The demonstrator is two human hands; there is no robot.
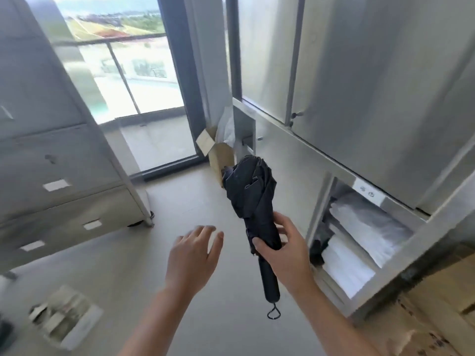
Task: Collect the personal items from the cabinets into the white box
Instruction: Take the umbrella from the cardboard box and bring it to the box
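Note:
My right hand point(285, 249) is shut around the middle of a folded black umbrella point(250, 191), held upright with its loose canopy up and its handle and wrist loop hanging below. My left hand point(194, 255) floats to the left of the umbrella, open, fingers spread, touching nothing. To the right stands a grey metal cabinet point(385, 98); its lower compartment point(359, 240) is open and holds stacked white folded items and something dark at its left. No white box is clearly visible.
A grey drawer cabinet point(51, 163) stands at the left. A cardboard box point(218, 155) with white plastic in it sits by the glass balcony door point(144, 86). Papers or photos point(64, 314) lie on the floor at lower left. Cardboard point(424, 317) lies at lower right.

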